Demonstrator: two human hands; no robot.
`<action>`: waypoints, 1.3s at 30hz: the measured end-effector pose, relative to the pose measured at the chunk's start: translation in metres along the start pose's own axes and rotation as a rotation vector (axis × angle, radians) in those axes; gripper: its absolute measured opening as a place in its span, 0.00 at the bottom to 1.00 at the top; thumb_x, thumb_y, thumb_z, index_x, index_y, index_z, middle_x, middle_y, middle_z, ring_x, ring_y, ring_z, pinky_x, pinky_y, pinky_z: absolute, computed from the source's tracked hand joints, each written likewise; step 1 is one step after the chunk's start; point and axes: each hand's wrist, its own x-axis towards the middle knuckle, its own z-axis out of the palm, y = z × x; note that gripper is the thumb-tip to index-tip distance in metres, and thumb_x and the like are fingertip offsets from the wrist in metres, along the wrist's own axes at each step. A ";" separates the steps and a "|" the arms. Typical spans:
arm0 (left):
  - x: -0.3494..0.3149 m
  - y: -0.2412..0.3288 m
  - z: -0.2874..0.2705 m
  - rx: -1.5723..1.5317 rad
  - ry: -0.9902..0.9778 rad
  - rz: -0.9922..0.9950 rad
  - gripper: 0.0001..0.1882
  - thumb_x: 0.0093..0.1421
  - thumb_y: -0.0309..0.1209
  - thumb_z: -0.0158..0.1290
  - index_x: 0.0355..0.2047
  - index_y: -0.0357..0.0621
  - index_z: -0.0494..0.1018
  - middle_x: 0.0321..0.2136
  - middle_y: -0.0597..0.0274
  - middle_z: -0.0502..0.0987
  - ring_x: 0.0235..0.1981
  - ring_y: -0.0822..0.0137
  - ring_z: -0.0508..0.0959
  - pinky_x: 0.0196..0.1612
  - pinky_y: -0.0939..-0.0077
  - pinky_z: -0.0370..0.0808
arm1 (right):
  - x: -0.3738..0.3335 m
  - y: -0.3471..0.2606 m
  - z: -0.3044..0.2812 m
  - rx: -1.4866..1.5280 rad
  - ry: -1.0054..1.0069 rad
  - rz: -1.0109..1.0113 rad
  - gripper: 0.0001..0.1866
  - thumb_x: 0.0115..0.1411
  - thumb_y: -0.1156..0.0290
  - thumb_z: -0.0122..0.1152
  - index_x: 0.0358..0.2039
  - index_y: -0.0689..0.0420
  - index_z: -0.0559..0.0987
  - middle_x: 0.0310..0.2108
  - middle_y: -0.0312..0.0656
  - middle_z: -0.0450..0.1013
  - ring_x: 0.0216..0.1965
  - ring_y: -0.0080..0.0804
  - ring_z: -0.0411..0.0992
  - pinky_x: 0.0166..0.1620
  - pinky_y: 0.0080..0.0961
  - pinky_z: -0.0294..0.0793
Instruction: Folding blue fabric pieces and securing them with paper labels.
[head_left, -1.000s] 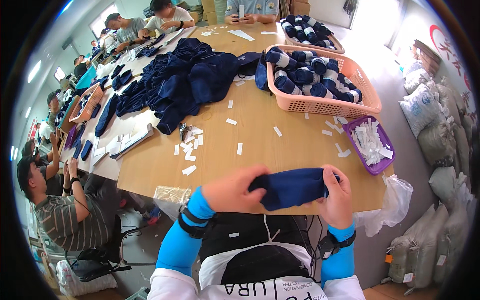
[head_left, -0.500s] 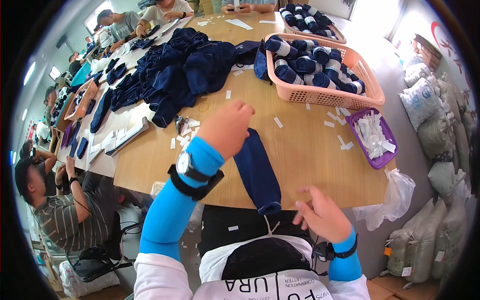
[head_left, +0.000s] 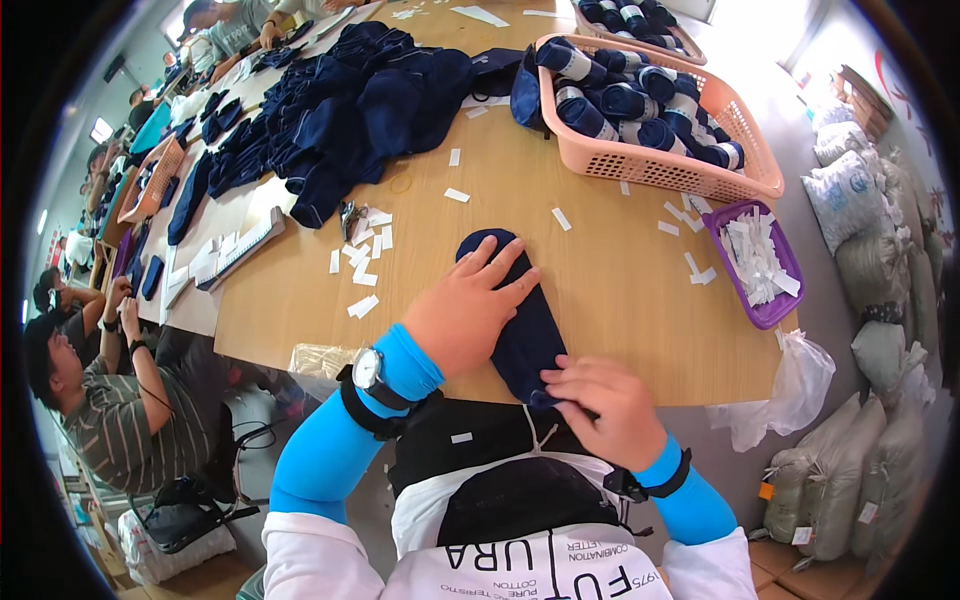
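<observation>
Blue cloth: The long dark blue cloth (head_left: 530, 345) lies flat on the worktop (head_left: 660, 340), right in front of the person. Its far end points away and its near end is at the worktop's edge. It is not rolled up, and I see no white band on it, so this one looks only a little way along.
Left hand: The left hand (head_left: 470, 310) lies on top of the cloth near its far end. Its fingers are a bit spread and pressed down flat, not curled round anything.
Right hand: The right hand (head_left: 610, 410) touches the near end of the cloth. Its fingers and thumb are close together there, but I cannot tell if they pinch it.
Rolls in the pink basket: Many blue rolls (head_left: 625, 100) with white bands sit in the pink basket (head_left: 640, 178), so these look done. The basket is well apart from both hands.
Far basket: More rolls (head_left: 635, 17) are in another basket behind it. They look done too.
Big pile: A big heap of blue cloth (head_left: 350, 110) lies loose at the far left, so a lot looks left to do.
White strips: Plenty (head_left: 750, 258) fill the purple tray (head_left: 765, 316) on the right. Others (head_left: 362, 265) lie loose on the worktop, so those look unused.
</observation>
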 end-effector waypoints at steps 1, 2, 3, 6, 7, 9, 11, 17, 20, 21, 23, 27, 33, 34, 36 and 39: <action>0.001 -0.003 -0.002 -0.026 -0.019 0.010 0.36 0.64 0.27 0.60 0.72 0.47 0.65 0.74 0.44 0.60 0.69 0.38 0.65 0.70 0.49 0.68 | 0.006 0.000 -0.002 0.157 0.015 0.113 0.13 0.50 0.82 0.70 0.37 0.58 0.86 0.46 0.42 0.85 0.55 0.46 0.79 0.56 0.39 0.80; 0.001 -0.004 -0.004 -0.027 -0.017 0.005 0.36 0.64 0.27 0.60 0.72 0.47 0.65 0.74 0.44 0.60 0.69 0.38 0.65 0.70 0.49 0.68 | 0.010 -0.002 -0.006 0.157 0.009 0.111 0.13 0.50 0.82 0.70 0.37 0.58 0.86 0.46 0.42 0.85 0.55 0.46 0.79 0.56 0.39 0.80; 0.002 -0.005 -0.007 -0.065 -0.043 0.000 0.37 0.64 0.29 0.61 0.73 0.47 0.64 0.74 0.45 0.59 0.69 0.38 0.65 0.70 0.48 0.68 | 0.013 -0.006 -0.013 0.067 -0.010 0.062 0.13 0.50 0.82 0.71 0.37 0.59 0.85 0.45 0.41 0.84 0.54 0.46 0.80 0.55 0.40 0.80; 0.000 0.002 -0.011 -0.094 -0.082 -0.026 0.40 0.63 0.37 0.64 0.74 0.47 0.63 0.75 0.45 0.57 0.70 0.37 0.65 0.71 0.47 0.66 | 0.007 -0.012 -0.011 -0.074 -0.004 -0.003 0.12 0.50 0.80 0.72 0.37 0.59 0.85 0.44 0.41 0.84 0.52 0.47 0.80 0.54 0.42 0.81; 0.000 0.004 -0.011 -0.081 -0.084 -0.048 0.43 0.62 0.42 0.65 0.74 0.48 0.62 0.76 0.44 0.56 0.70 0.36 0.64 0.71 0.47 0.66 | 0.004 -0.012 -0.010 -0.132 0.020 -0.031 0.12 0.50 0.80 0.72 0.37 0.58 0.85 0.43 0.41 0.83 0.51 0.48 0.79 0.53 0.43 0.81; -0.004 0.004 -0.005 -0.072 -0.069 -0.040 0.47 0.60 0.48 0.67 0.75 0.49 0.60 0.76 0.42 0.54 0.71 0.33 0.62 0.73 0.44 0.62 | -0.005 -0.016 -0.011 -0.154 0.019 -0.018 0.13 0.51 0.79 0.72 0.38 0.58 0.85 0.44 0.41 0.83 0.52 0.49 0.79 0.54 0.43 0.80; -0.007 0.009 0.000 -0.069 -0.052 -0.042 0.52 0.57 0.53 0.68 0.76 0.50 0.58 0.77 0.40 0.52 0.72 0.30 0.59 0.74 0.40 0.59 | -0.007 -0.024 -0.018 -0.173 0.007 -0.010 0.13 0.51 0.79 0.73 0.39 0.58 0.85 0.44 0.41 0.83 0.53 0.49 0.78 0.54 0.43 0.80; -0.003 0.017 0.005 -0.015 -0.067 -0.099 0.61 0.52 0.64 0.68 0.79 0.55 0.54 0.77 0.31 0.45 0.73 0.17 0.48 0.76 0.30 0.45 | 0.012 -0.039 -0.020 -0.125 0.173 0.010 0.18 0.50 0.79 0.74 0.44 0.57 0.86 0.48 0.41 0.83 0.59 0.48 0.77 0.58 0.41 0.79; -0.003 0.017 0.006 -0.002 -0.098 -0.132 0.60 0.52 0.64 0.66 0.79 0.56 0.53 0.76 0.26 0.43 0.73 0.15 0.46 0.76 0.29 0.43 | -0.016 -0.003 -0.010 -0.285 0.006 -0.049 0.17 0.50 0.78 0.76 0.42 0.57 0.86 0.51 0.40 0.83 0.59 0.46 0.78 0.58 0.40 0.79; -0.003 0.014 0.008 0.007 -0.093 -0.124 0.61 0.53 0.64 0.65 0.79 0.56 0.51 0.76 0.25 0.42 0.74 0.14 0.45 0.76 0.29 0.43 | -0.018 0.001 -0.012 -0.281 0.003 -0.053 0.17 0.50 0.78 0.76 0.42 0.57 0.86 0.51 0.40 0.83 0.59 0.46 0.78 0.58 0.40 0.79; -0.003 0.015 0.004 0.018 -0.089 -0.116 0.61 0.54 0.64 0.64 0.80 0.56 0.50 0.76 0.23 0.40 0.74 0.14 0.43 0.76 0.29 0.42 | -0.012 -0.001 -0.016 -0.133 -0.007 0.038 0.16 0.51 0.78 0.75 0.42 0.57 0.86 0.51 0.41 0.83 0.60 0.46 0.77 0.59 0.40 0.79; 0.000 0.020 -0.008 0.019 -0.268 -0.206 0.61 0.57 0.62 0.63 0.80 0.51 0.46 0.76 0.19 0.37 0.75 0.15 0.39 0.75 0.28 0.42 | 0.009 -0.038 -0.022 -0.128 -0.010 0.047 0.14 0.52 0.78 0.75 0.41 0.58 0.86 0.50 0.42 0.83 0.60 0.46 0.77 0.58 0.41 0.79; -0.013 -0.025 -0.042 -0.039 -0.077 -0.197 0.58 0.63 0.50 0.63 0.79 0.36 0.40 0.76 0.21 0.38 0.78 0.25 0.39 0.77 0.38 0.44 | -0.005 -0.041 -0.068 -0.123 0.106 -0.066 0.13 0.54 0.78 0.71 0.42 0.60 0.85 0.46 0.44 0.82 0.40 0.45 0.82 0.46 0.37 0.81; -0.021 -0.054 -0.053 0.085 0.092 -0.096 0.55 0.64 0.46 0.63 0.79 0.36 0.43 0.77 0.24 0.41 0.79 0.29 0.41 0.78 0.40 0.44 | -0.017 -0.045 -0.084 -0.181 0.252 -0.065 0.13 0.56 0.79 0.70 0.43 0.60 0.84 0.42 0.43 0.82 0.34 0.42 0.81 0.42 0.33 0.81; -0.027 -0.100 -0.110 0.219 0.306 -0.087 0.41 0.62 0.37 0.64 0.71 0.38 0.62 0.70 0.43 0.65 0.73 0.41 0.60 0.76 0.49 0.55 | -0.044 -0.025 -0.085 0.416 0.772 0.028 0.08 0.63 0.78 0.66 0.43 0.61 0.82 0.32 0.36 0.77 0.30 0.29 0.74 0.36 0.24 0.73; -0.010 -0.152 -0.152 0.313 0.032 -0.691 0.31 0.59 0.45 0.63 0.59 0.42 0.75 0.58 0.48 0.78 0.64 0.47 0.73 0.70 0.55 0.66 | -0.036 0.043 -0.068 0.072 0.863 0.362 0.06 0.68 0.76 0.63 0.44 0.61 0.81 0.28 0.31 0.72 0.29 0.20 0.68 0.33 0.20 0.66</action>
